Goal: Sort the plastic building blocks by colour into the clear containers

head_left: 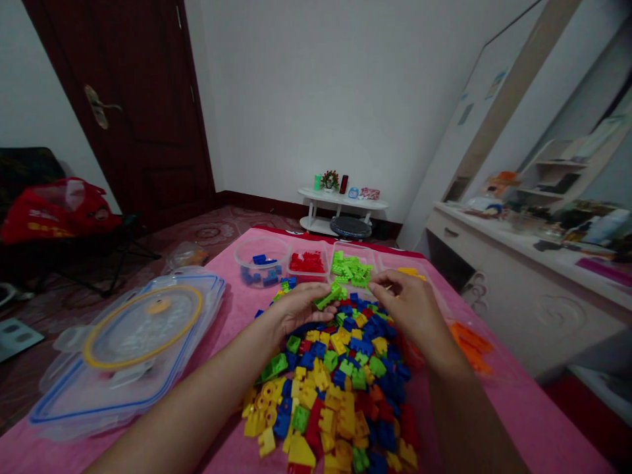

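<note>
A heap of plastic building blocks point(340, 388) in yellow, blue, green and red lies on the pink table cover point(518, 408). My left hand point(299, 308) is at the far side of the heap, fingers pinched on green blocks point(332, 296). My right hand point(412, 306) hovers close beside it, fingers curled and pinched together; what they hold is hidden. Beyond the hands stand clear tubs: one with blue blocks point(261, 262), one with red blocks point(307, 262), one with green blocks point(351, 268) and one with yellow blocks point(409, 271).
Stacked clear container lids point(131, 345) lie at the left of the table. Orange blocks point(469, 343) sit in a tub at the right. A white dresser point(523, 289) stands to the right, a small white shelf point(340, 205) by the far wall, a dark door point(123, 105) behind.
</note>
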`<state>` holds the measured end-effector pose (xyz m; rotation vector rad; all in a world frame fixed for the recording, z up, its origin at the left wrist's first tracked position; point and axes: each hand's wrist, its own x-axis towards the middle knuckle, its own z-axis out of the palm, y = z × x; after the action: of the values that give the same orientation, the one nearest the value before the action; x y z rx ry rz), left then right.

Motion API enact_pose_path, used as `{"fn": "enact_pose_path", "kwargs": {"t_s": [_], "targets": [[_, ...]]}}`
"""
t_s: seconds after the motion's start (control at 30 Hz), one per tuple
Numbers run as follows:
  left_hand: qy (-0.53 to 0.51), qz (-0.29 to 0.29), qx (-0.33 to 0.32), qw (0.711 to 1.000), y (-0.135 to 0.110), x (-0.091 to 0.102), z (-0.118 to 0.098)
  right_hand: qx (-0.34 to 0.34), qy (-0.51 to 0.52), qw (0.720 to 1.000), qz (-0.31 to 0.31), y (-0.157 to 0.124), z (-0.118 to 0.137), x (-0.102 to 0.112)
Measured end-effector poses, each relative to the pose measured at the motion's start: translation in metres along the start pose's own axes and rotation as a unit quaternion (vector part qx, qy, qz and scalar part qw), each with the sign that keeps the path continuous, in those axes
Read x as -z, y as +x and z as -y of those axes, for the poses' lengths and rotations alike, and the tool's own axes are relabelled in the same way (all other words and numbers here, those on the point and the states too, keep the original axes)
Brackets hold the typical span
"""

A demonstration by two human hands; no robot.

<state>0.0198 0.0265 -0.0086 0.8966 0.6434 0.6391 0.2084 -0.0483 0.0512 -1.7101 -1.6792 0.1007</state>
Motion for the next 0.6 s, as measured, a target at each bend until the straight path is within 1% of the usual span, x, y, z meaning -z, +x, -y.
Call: {"fn": "enact_pose_path", "kwargs": {"t_s": [0.07,0.13,0.17,0.23,0.27,0.3,0.37,0.43,0.5,0.6], "targets": [[0.01,0.006,0.01,1.0,0.003,-0.002,-0.003,-0.012,0.021,0.999,-0.032,0.001,-0.006,0.01],[0.03,0.01,0.014,0.999,0.012,-0.007,-0.009,-0.019,0.035,0.998,-0.05,0.001,-0.008,0.018],[0.049,0.007,0.01,0.999,0.02,-0.012,-0.014,-0.018,0.04,0.997,-0.056,0.0,-0.008,0.02],[0.114,-0.017,-0.018,0.993,0.04,-0.024,-0.028,-0.011,0.048,0.997,-0.062,-0.001,-0.006,0.023],[0.167,-0.037,-0.044,0.984,0.051,-0.031,-0.035,-0.007,0.052,0.997,-0.065,-0.002,-0.005,0.024],[0.23,-0.063,-0.076,0.968,0.064,-0.038,-0.043,-0.005,0.054,0.996,-0.065,-0.002,-0.004,0.024],[0.262,-0.087,-0.115,0.954,0.087,-0.048,-0.058,-0.004,0.052,0.997,-0.063,-0.003,-0.004,0.024],[0.286,-0.113,-0.16,0.938,0.105,-0.053,-0.065,-0.004,0.047,0.997,-0.059,-0.002,-0.007,0.024],[0.319,-0.126,-0.212,0.915,0.115,-0.051,-0.064,-0.005,0.037,0.998,-0.053,-0.001,-0.01,0.021],[0.418,-0.099,-0.266,0.863,0.112,-0.04,-0.045,-0.007,-0.005,1.0,-0.025,0.001,-0.013,0.012]]}}
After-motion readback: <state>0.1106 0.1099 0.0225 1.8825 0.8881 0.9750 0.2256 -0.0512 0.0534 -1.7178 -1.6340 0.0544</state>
